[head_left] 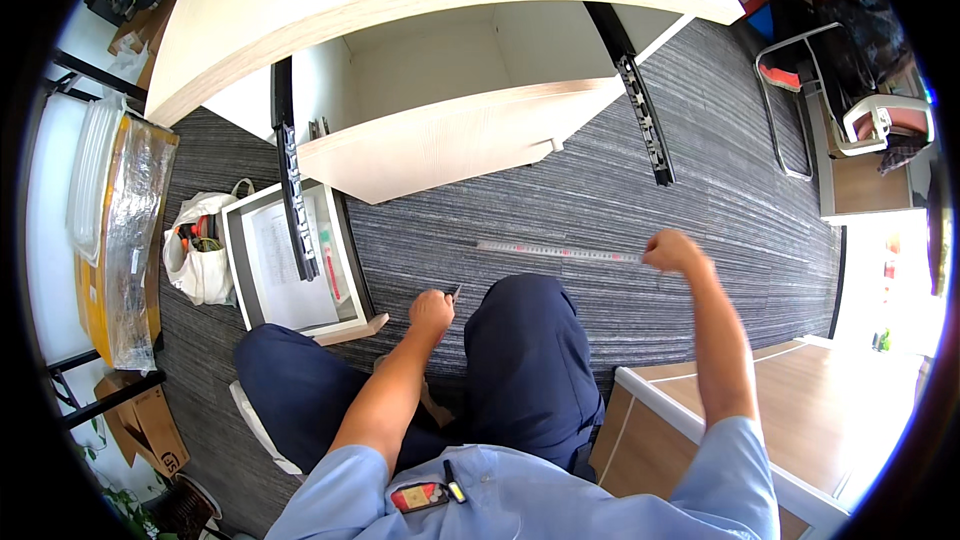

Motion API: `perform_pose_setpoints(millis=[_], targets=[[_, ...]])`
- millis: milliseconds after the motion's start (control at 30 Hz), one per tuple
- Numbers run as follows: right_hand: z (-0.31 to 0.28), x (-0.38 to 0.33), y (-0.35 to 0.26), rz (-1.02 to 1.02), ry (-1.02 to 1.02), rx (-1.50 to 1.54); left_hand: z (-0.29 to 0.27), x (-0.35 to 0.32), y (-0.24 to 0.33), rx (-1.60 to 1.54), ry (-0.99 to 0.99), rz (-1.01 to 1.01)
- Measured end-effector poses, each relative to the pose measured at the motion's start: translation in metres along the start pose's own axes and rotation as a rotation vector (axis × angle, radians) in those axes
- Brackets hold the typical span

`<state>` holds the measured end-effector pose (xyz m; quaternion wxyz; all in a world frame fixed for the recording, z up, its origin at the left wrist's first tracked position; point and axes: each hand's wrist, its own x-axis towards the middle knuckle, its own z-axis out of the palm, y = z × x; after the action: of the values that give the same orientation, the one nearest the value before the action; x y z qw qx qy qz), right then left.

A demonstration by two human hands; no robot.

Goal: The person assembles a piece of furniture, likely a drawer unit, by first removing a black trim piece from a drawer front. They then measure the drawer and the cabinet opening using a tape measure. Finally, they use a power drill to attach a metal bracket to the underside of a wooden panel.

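My right hand (674,252) is closed on one end of a measuring tape (560,252), a white strip with red and dark marks. The strip reaches leftward above the grey carpet, past my raised knee. Lower and to the left, my left hand (432,313) is closed around a small thing; only a short, thin, grey tip (457,293) sticks out beyond the fingers, so its kind is hidden. In front of me stands a pale wooden cabinet (450,135) with its upper compartment uncovered. Two black drawer slides, the left (295,180) and the right (648,125), stick out toward me.
A removed drawer (367,328) rests on the floor at left, holding paper and a red-and-white slim item. Beside it sits a white cloth bag (205,275) of tools. Wrapped boxes (130,240) line the left. A wooden panel unit (740,410) stands right; a chair (785,90) is farther off.
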<state>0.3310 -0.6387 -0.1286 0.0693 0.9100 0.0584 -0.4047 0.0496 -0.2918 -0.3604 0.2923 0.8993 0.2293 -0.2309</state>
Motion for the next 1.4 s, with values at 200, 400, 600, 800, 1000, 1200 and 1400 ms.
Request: perform_pose_setpoints(millis=[200, 400, 600, 800, 1000, 1200, 1400], targets=[[0.163, 0.072, -0.008, 0.045, 0.164, 0.283, -0.217, -0.042, 0.167, -0.999, 0.263, 0.346], [0.241, 0.07, -0.038, 0.038, 0.407, 0.43, -0.377, -0.075, 0.227, -1.371, 0.28, 0.651], [0.264, 0.065, -0.067, 0.057, 0.451, 0.28, -0.397, -0.097, 0.243, -1.699, 0.194, 0.553], [0.304, 0.072, -0.083, -0.038, 0.531, 0.241, -0.393, -0.117, 0.266, -2.272, -0.166, 0.532], [0.281, 0.052, -0.08, -0.173, 0.711, 0.568, -0.377, -0.116, 0.282, -2.404, -0.209, 0.61], [0.08, -0.026, -0.084, 0.037, 1.303, 1.73, -0.377, -0.12, 0.279, -2.309, -0.11, 0.635], [-0.132, -0.177, -0.17, -0.862, 1.447, 1.301, -0.371, -0.115, 0.28, -2.172, 0.038, 0.602]])
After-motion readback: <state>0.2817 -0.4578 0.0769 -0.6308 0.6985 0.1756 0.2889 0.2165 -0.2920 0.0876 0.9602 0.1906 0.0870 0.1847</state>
